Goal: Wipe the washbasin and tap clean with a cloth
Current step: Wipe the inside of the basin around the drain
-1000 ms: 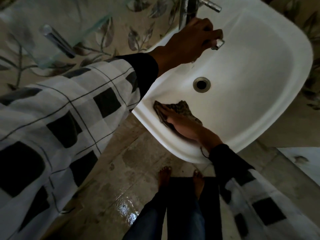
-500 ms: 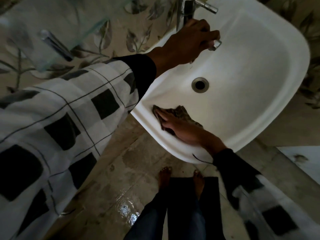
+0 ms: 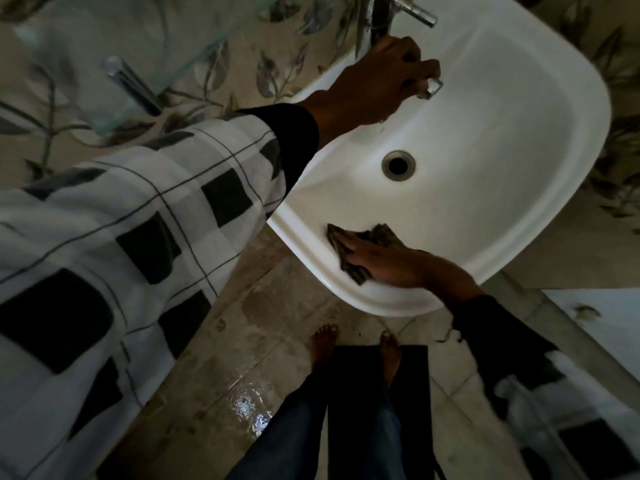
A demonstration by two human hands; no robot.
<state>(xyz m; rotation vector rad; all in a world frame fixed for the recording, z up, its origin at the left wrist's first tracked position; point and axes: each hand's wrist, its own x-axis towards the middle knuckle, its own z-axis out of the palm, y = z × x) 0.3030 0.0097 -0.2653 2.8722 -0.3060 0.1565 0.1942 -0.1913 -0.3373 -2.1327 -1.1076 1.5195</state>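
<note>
A white washbasin (image 3: 502, 140) fills the upper right of the head view, with a round metal drain (image 3: 398, 165) in its bowl. A chrome tap (image 3: 381, 15) stands at its far edge. My left hand (image 3: 377, 84) grips the tap's spout, whose metal tip shows below my fingers. A dark patterned cloth (image 3: 381, 233) lies on the basin's near rim. My right hand (image 3: 384, 263) presses flat on the cloth with straight fingers.
A glass shelf (image 3: 114, 57) with a metal bracket juts from the leaf-patterned wall at upper left. Below the basin are a wet tiled floor (image 3: 242, 393), my bare feet and a dark mat (image 3: 360, 393). A white surface (image 3: 602, 323) sits at the right.
My right hand has slid the cloth along the near rim toward the basin's front edge. My left hand has stayed on the tap spout.
</note>
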